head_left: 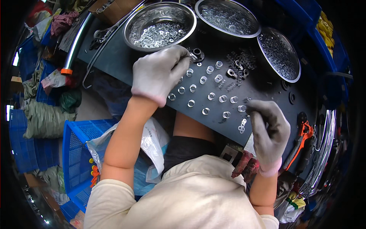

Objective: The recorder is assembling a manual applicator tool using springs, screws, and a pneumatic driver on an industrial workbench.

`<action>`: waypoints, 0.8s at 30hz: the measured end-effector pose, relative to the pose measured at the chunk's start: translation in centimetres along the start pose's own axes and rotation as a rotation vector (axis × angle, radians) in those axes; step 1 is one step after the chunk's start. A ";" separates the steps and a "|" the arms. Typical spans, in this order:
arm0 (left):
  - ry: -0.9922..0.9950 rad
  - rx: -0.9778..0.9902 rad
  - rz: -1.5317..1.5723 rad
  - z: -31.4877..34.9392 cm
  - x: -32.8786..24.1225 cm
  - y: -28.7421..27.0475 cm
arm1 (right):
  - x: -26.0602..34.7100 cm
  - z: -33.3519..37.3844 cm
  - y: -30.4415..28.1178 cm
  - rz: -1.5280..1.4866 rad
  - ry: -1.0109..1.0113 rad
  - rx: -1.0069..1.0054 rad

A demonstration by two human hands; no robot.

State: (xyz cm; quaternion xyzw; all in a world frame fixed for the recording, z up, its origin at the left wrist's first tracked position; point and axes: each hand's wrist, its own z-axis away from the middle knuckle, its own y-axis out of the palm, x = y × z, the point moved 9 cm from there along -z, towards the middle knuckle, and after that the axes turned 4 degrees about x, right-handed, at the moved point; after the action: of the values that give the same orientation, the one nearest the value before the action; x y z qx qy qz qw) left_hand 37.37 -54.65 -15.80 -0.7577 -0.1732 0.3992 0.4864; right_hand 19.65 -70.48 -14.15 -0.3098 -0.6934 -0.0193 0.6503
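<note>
My left hand (158, 72), in a grey-white glove, is closed in a pinch at the table's far side. A small shiny metal piece (193, 57) shows at its fingertips, close to a dark round flanged part (198, 54); its kind is unclear. My right hand (270, 128), gloved too, is pinched at the right of the table, with something tiny at its fingertips that I cannot make out. Between the hands, small stacks of metal rings (211, 96) stand in loose rows on the dark table (152, 65). A few flat washers (242, 125) lie beside my right hand.
Steel bowls hold shiny washers (160, 35), springs (228, 19) and small dark parts (280, 55). Loose springs and nuts (240, 65) are heaped before them. Orange-handled pliers (301, 141) lie at the right edge. A blue crate (78, 152) stands at my left.
</note>
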 end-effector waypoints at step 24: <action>-0.205 -0.003 -0.139 4.5 5.0 -0.9 | -1.2 -1.4 -0.4 -0.368 -0.159 -0.274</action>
State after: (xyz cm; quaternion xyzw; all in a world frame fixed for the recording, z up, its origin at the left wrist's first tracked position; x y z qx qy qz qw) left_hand 37.11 -48.35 -18.12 -0.6998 -0.2747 0.4395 0.4917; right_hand 20.67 -71.86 -14.88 -0.2642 -0.7780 -0.2068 0.5312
